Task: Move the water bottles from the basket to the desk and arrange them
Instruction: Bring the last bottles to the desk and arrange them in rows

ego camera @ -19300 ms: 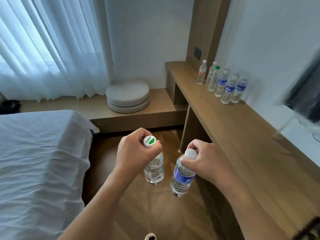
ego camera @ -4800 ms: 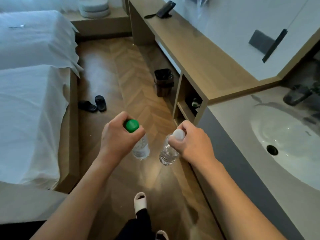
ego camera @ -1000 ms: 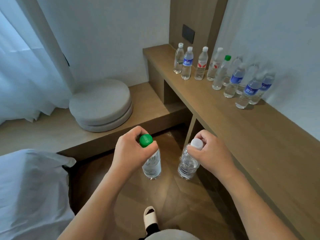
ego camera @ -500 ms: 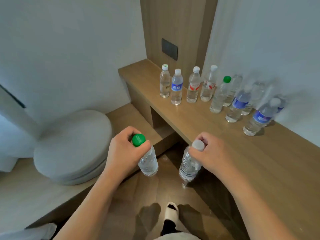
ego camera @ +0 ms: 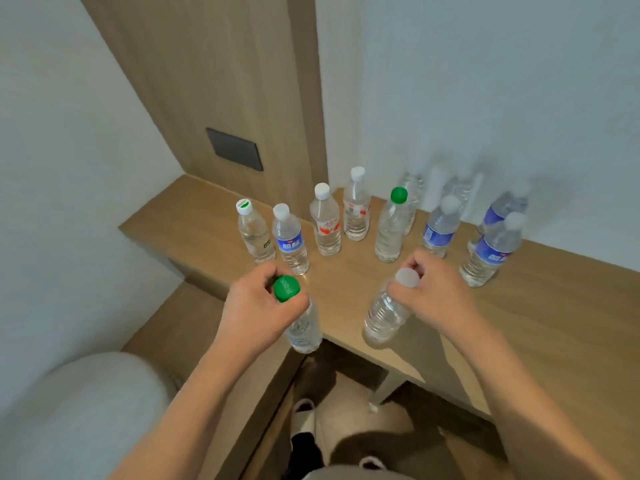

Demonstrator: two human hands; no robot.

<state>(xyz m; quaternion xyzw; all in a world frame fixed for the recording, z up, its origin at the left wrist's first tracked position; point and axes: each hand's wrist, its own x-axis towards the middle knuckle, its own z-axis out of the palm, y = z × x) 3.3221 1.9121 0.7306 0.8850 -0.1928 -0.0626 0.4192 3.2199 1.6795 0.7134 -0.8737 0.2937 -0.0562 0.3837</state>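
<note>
My left hand [ego camera: 258, 310] grips a clear bottle with a green cap [ego camera: 305, 327] by its neck, hanging at the desk's front edge. My right hand [ego camera: 434, 292] holds a clear bottle with a white cap [ego camera: 384, 315] by the top, over the wooden desk [ego camera: 554, 323]. Several water bottles stand upright along the back of the desk: a green-and-white capped one [ego camera: 254, 233], a blue-labelled one [ego camera: 291, 239], two red-labelled ones [ego camera: 325, 225], a green-capped one [ego camera: 391, 226] and blurred blue-labelled ones [ego camera: 491, 251] to the right. No basket is in view.
A wood panel with a dark switch plate [ego camera: 234, 148] rises behind the desk's left end. A round grey cushion [ego camera: 79, 417] lies on the low bench at lower left. My slippered feet [ego camera: 303, 417] stand on the floor under the desk edge.
I have stepped closer to the desk. Both hands have carried their bottles forward, from over the floor to the desk's front edge, right up to the standing row.
</note>
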